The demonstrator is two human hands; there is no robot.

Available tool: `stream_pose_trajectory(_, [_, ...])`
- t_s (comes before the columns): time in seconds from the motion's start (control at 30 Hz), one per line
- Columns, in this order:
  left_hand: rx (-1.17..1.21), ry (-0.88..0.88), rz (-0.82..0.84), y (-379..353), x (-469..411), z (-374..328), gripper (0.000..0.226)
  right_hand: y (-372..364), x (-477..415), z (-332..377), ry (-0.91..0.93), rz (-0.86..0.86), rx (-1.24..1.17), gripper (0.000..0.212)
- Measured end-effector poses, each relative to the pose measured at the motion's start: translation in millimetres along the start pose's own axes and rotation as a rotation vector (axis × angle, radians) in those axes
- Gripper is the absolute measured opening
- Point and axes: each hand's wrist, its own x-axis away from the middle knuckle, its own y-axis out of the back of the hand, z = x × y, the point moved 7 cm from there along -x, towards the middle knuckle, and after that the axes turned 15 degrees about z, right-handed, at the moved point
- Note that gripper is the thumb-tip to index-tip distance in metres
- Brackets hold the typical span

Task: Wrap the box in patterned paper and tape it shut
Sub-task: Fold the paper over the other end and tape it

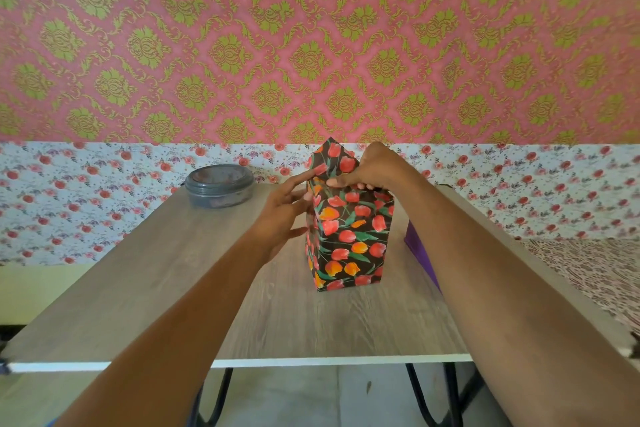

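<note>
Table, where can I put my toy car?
Bare wood: from wrapped box to the table's front edge, and left, in front of the grey lidded container. Crowded: left hand and right hand at the box, purple object close on its right.

box (pixel 349 236): smooth tulip-print paper | table (pixel 173 288): matt woodgrain | tin (pixel 219 185): glossy plastic

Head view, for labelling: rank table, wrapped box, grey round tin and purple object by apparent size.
Table, wrapped box, grey round tin (farther back, so unsure). Purple object: mostly hidden, unrankable.
</note>
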Motion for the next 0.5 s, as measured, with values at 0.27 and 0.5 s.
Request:
stream_pose_trajectory(0.27, [-0.059,-0.163,-0.261,19,9,-4,0.055,7,24,-11,0.331,-0.208,-0.322,0.029])
stream_pose_trajectory(0.5, [-0.578,-0.39,0.043,-23,43,-42,0.063,6,77,-48,0.559,-0.062,-0.416,0.035])
